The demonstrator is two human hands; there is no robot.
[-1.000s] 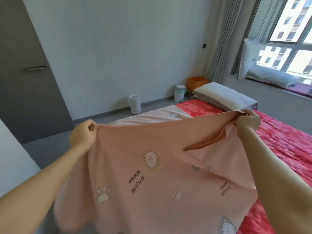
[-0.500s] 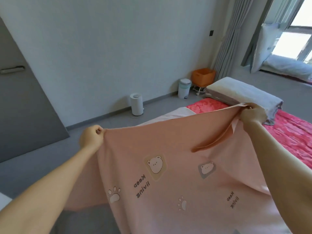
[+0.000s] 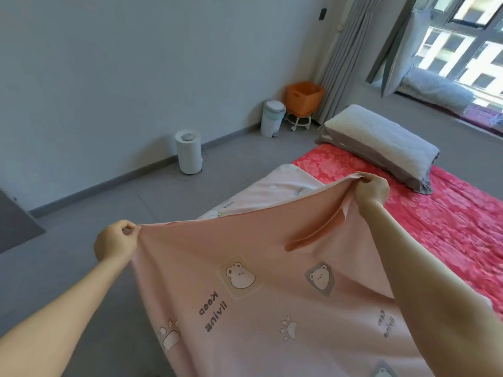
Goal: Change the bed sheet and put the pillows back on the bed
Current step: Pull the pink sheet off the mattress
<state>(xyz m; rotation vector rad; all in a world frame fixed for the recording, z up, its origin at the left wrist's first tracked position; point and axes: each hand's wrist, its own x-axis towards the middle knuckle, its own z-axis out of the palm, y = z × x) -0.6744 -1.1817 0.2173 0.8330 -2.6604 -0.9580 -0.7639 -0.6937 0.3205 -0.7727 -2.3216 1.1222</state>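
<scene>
1. Left hand (image 3: 115, 242) is out at the near left, with thumb and curled fingers pinched tight on the top edge of the sheet (image 3: 245, 268).
2. Right hand (image 3: 371, 187) is further out over the bed (image 3: 449, 221), its fist clamped on a bunched bit of the same edge.
3. The pink sheet (bears, paw prints, "Keep living") is pulled taut between the two hands and hangs down toward the person. Beyond the held edge, another part of it lies flat on the left side of the bed, paler face up.
4. So it's partly on and nowhere near spread. The red surface of the bed shows bare across the right side and up to the far end.
5. A grey pillow (image 3: 378, 142) sits on the red at the far end, well clear of the sheet. Two cushions (image 3: 435, 91) wait on the window ledge at the far right, one lying flat and one propped upright.
6. My read is that this is early-to-middle going. What's left is to draw the sheet over the whole bed and smooth it. That pillow probably has to be lifted so the cloth can go under it, and then the pillows go back.
7. Along the far wall stand a white canister (image 3: 188, 151), a bin (image 3: 272, 118) and an orange crate (image 3: 304, 96).
</scene>
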